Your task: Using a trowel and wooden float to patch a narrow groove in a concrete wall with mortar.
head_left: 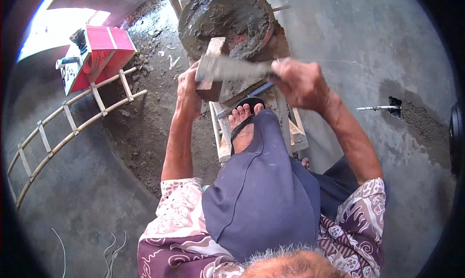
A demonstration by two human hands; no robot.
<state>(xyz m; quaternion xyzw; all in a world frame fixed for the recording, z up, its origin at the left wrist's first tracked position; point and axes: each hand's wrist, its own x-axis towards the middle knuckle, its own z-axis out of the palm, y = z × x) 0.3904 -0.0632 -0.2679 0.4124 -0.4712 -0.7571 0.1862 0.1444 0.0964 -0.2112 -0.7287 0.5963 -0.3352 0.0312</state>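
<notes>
My left hand is wrapped around the side of a brown block, likely brick or wood, held upright in front of me. In my right hand is the handle end of a grey trowel-like tool, blurred by motion. Its broad end lies across the block's face, and whether it touches cannot be told. Just beyond both hands stands a round tub filled with wet grey mortar. My foot, in a black flip-flop, rests on a wooden stand below the hands.
A bamboo ladder leans at the left, near a pink and white box-like stand with items on it. Rubble and dirt lie along the floor's edge. From the grey wall at the right a white pipe sticks out of a hole.
</notes>
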